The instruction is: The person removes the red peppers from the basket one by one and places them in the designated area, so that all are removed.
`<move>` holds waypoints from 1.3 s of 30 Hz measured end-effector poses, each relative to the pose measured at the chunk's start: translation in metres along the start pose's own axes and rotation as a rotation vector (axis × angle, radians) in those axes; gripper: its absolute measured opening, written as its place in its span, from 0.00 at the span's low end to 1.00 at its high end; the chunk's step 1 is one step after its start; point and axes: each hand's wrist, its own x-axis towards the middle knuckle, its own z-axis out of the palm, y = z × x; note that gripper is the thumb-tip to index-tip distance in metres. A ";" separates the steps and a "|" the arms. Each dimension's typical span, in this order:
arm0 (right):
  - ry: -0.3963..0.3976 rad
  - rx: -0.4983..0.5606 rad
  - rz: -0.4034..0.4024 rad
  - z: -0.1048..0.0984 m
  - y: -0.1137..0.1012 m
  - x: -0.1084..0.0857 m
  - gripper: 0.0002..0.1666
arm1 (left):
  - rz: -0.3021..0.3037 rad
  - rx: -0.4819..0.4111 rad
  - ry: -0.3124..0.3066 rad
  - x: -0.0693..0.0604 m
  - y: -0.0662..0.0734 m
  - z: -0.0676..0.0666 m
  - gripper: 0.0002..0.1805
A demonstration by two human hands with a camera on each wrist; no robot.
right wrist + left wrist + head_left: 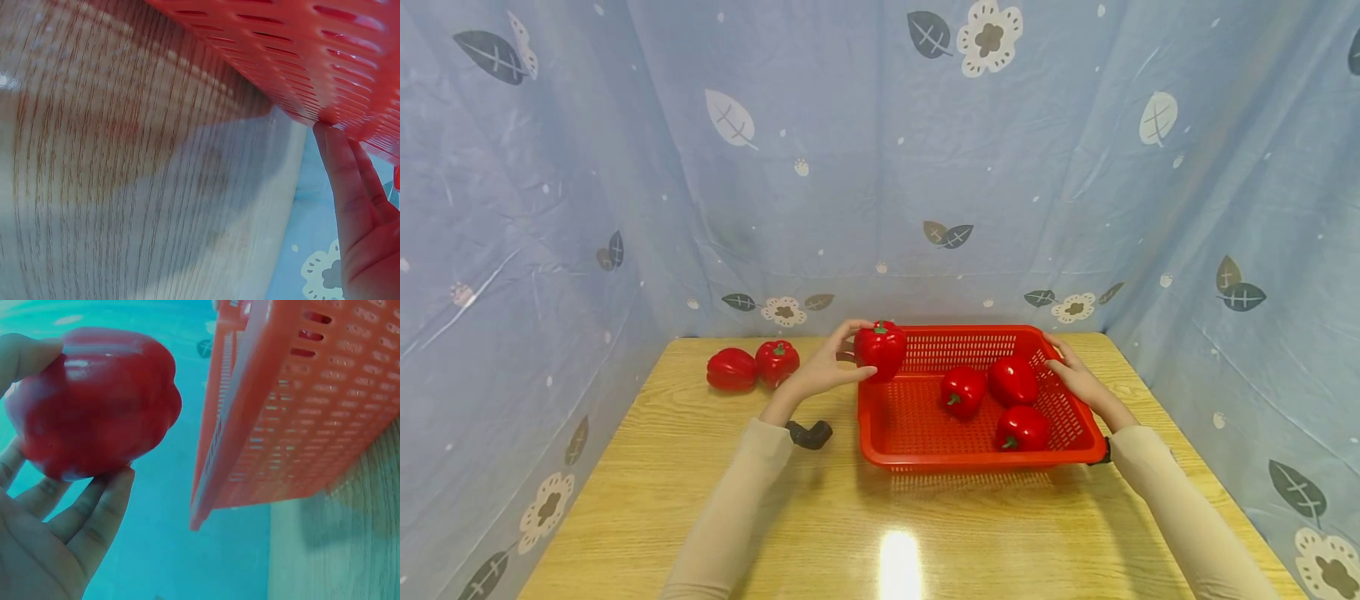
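In the head view my left hand (829,369) grips a red bell pepper (882,350) over the left end of a red plastic basket (985,459). The left wrist view shows that pepper (100,403) between thumb and fingers, apart from the basket's outer wall (325,406). My right hand (1077,377) holds the basket's right rim, thumb over it on the inner side. Its fingers (347,175) touch the perforated outer wall in the right wrist view. Three bell peppers lie inside: one at the middle (962,391), another behind it (1013,381), a third in front (1023,428).
Two more red bell peppers, one on its side (732,369) and one with its stem up (777,362), lie on the wooden table (647,492) left of the basket. A black strap-like piece (809,434) shows beneath the left wrist. Blue patterned curtain (850,167) surrounds the table.
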 end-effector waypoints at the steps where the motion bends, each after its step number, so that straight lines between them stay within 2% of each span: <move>1: 0.001 -0.004 0.000 0.000 0.000 0.000 0.34 | -0.005 -0.003 0.008 -0.001 -0.001 -0.001 0.35; 14: 0.006 0.009 -0.016 0.001 0.002 -0.002 0.35 | -0.059 0.011 0.089 -0.014 -0.011 -0.015 0.36; 21: 0.009 0.042 -0.003 0.002 0.003 -0.002 0.34 | -0.043 -0.003 0.124 -0.019 -0.018 -0.021 0.37; 32: 0.010 0.010 -0.008 0.001 -0.001 0.000 0.34 | -0.062 -0.003 0.157 -0.026 -0.030 -0.026 0.37; 39: 0.014 -0.056 -0.013 0.001 -0.002 0.000 0.34 | -0.070 0.004 0.169 -0.028 -0.035 -0.027 0.38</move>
